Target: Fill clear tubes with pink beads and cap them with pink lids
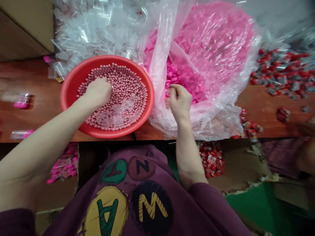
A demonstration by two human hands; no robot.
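My left hand (99,91) is closed inside a red plastic bowl (107,133), just above a mass of small pink beads (124,87). Its fingers curl downward, so whatever they grip is hidden; a small clear edge shows beside them. Several clear plastic containers (112,117) lie on the beads near the bowl's front. At the mouth of a large clear plastic bag (162,55), my right hand (180,101) has thumb and fingers pinched together. Bright pink plastic pieces (172,73) fill the bag next to the fingertips. What the pinch holds cannot be made out.
Clear empty containers (98,29) are heaped behind the bowl. Filled pink-capped containers (22,101) lie at the left of the table (41,114). Red-and-clear pieces (285,72) spread at the right, near another person's arm (305,154). Below stand cardboard boxes with pink (65,164) and red (211,159) items.
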